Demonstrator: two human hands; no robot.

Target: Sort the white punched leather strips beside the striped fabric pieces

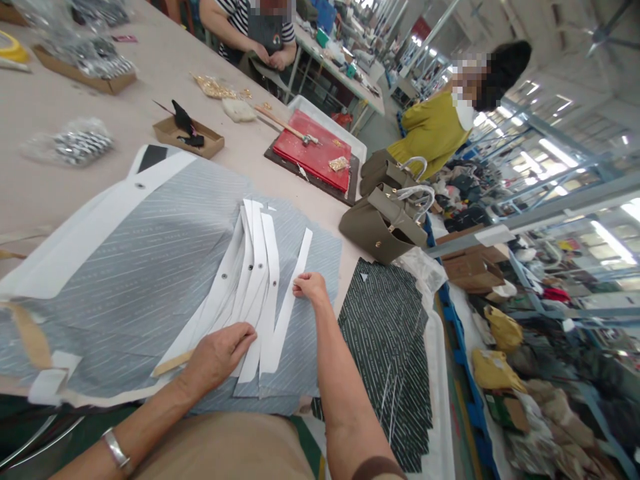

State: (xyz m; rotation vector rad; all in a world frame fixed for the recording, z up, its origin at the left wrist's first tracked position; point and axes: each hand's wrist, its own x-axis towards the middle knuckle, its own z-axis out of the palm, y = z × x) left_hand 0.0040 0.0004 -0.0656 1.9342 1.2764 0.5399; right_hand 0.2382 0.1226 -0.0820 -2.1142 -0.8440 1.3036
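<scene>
My right hand (311,287) is closed in a pinch at the long edge of a single white strip (286,323), which lies slanted on grey-blue striped lining fabric (320,247). My left hand (225,350) has its fingers pressed together over the lower part of a fanned stack of white strips (257,250). Whether anything is pinched in those fingers is hidden. Several strips of the stack carry a small round metal snap. Under my left wrist a tan strip (173,363) sticks out.
Farther left lie wider white pieces (100,217). Beyond are a small cardboard tray (187,137), a red board (320,148) with a hammer (300,133), and olive handbags (383,223). Dark striped fabric (385,347) is stacked at right. Two people are across the table.
</scene>
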